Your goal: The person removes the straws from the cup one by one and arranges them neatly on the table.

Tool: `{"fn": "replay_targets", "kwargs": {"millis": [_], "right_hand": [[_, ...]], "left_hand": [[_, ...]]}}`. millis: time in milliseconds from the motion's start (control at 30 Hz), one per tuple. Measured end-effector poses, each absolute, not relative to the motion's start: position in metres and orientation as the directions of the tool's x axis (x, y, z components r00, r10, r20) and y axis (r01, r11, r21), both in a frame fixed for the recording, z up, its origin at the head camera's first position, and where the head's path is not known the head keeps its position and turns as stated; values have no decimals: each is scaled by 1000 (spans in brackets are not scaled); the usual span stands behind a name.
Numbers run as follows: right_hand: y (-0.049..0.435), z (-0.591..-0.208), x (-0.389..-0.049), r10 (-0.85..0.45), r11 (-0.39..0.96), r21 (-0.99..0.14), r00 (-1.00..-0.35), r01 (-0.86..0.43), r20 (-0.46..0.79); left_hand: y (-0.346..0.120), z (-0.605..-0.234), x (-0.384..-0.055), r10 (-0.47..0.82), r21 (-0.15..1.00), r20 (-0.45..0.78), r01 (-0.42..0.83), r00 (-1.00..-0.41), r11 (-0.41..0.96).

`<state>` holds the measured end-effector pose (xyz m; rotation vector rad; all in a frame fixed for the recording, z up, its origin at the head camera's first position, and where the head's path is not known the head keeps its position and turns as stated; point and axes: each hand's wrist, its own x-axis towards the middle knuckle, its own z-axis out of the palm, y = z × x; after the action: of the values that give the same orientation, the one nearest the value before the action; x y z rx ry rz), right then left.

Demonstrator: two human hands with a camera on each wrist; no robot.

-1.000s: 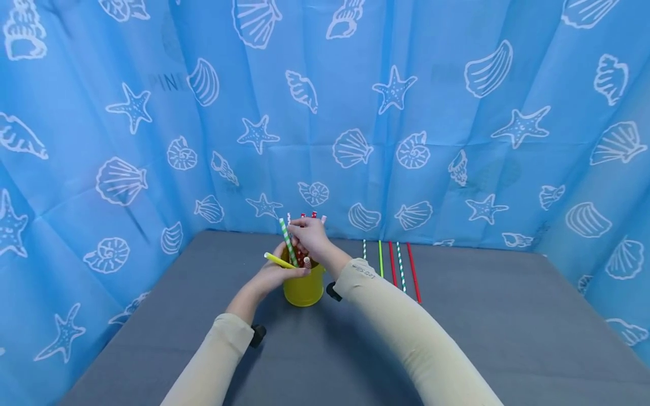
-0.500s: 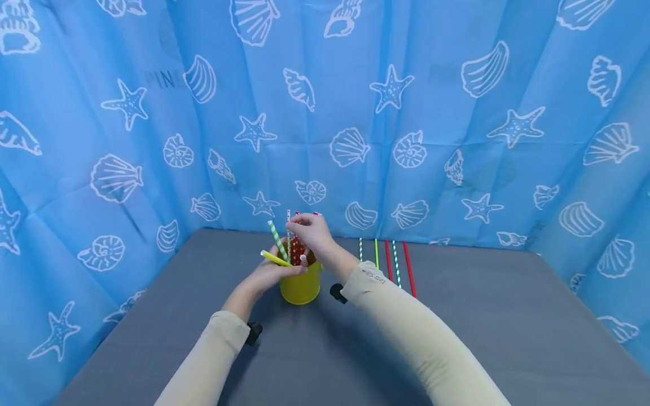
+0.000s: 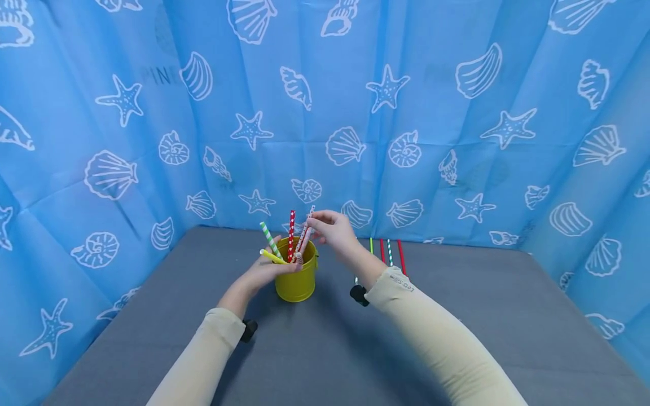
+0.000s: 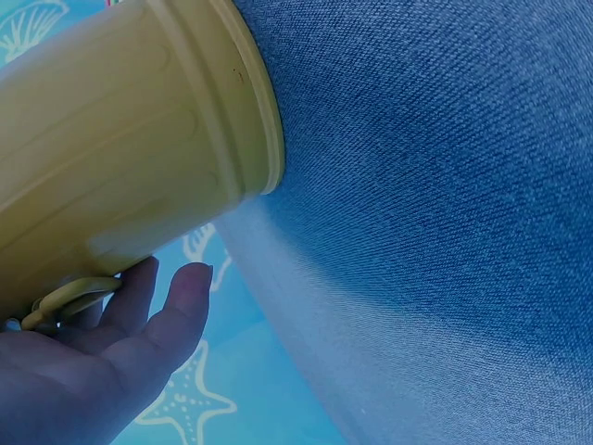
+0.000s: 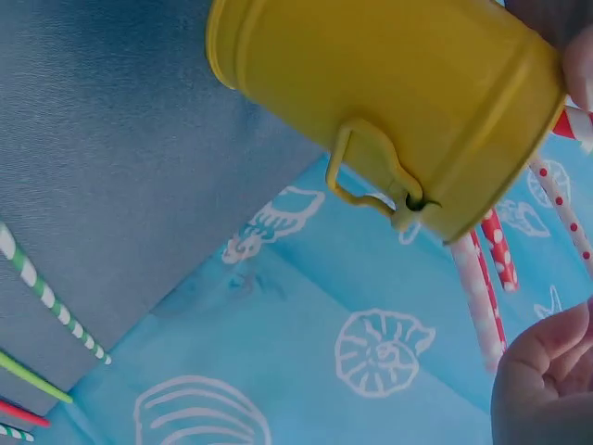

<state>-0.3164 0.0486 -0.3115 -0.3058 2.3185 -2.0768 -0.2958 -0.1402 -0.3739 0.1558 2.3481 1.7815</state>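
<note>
A yellow bucket [image 3: 295,286] with small side handles stands on the table, several paper straws poking out of its top. My left hand [image 3: 260,273] grips its left side, thumb along the front rim, fingers behind; a yellow straw [image 3: 272,256] and a green-striped straw [image 3: 271,239] lean out above that thumb. In the left wrist view, fingers [image 4: 190,292] rest beside the bucket's handle [image 4: 79,295]. My right hand [image 3: 335,232] pinches the upper part of a white straw with red dots [image 5: 562,206], tilted right over the bucket. A red straw with white dots [image 3: 291,234] stands left of it.
Right of the bucket lies a row of straws: a lime green straw [image 3: 371,246], a red straw [image 3: 402,257], a green-and-white striped straw [image 3: 390,252] and others, partly hidden by my right arm. A blue seashell curtain [image 3: 325,113] hangs behind the grey table [image 3: 482,316].
My right hand has moved to the right, and the white dotted straw it pinches has gone from upright to tilted right. My left hand keeps its place on the bucket.
</note>
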Motion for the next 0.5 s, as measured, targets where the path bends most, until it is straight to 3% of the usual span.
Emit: {"fn": "replay_targets", "kwargs": {"millis": [367,500], "right_hand": [[79,-308,-306,-21,49,-957,-958,-287,287],[89,-304,-304,55,-38,-947,-947,-320,318]], "left_hand": [[-141,-374,-298,204,954,-89,-24,-975,300],[-140,-373,-297,210,957,-96,-32,-973,290]]}}
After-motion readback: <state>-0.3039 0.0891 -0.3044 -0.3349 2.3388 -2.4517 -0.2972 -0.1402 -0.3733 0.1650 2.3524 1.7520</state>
